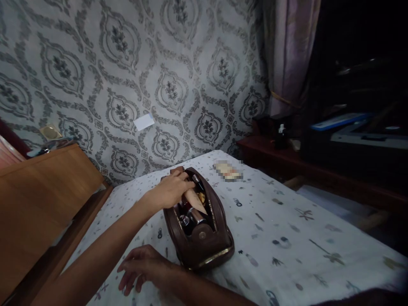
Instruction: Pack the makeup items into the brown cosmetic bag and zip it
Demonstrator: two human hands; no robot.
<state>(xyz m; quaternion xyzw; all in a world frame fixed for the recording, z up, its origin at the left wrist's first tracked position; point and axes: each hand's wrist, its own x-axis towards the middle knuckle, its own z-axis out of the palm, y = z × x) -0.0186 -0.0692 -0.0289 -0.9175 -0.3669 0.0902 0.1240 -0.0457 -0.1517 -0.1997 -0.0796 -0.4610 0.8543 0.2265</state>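
Left hand (pixel 174 189): fingers closed on a beige tapered tube (pixel 195 202)
Tube: juts from the grip inside a brown leather-look bag (pixel 200 250)
Right hand (pixel 143 267): loosely open, empty

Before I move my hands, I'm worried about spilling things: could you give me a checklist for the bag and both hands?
1. Bag open: ok, the brown bag is unzipped on top, its contents showing.
2. Left hand at the beige tube: ok, fingers at its upper end.
3. Left grip firm: cannot tell, fingertips partly hidden.
4. Right hand free: ok, nothing shows in it.
5. Right hand steadying the bag: not ok, it hangs off to one side.
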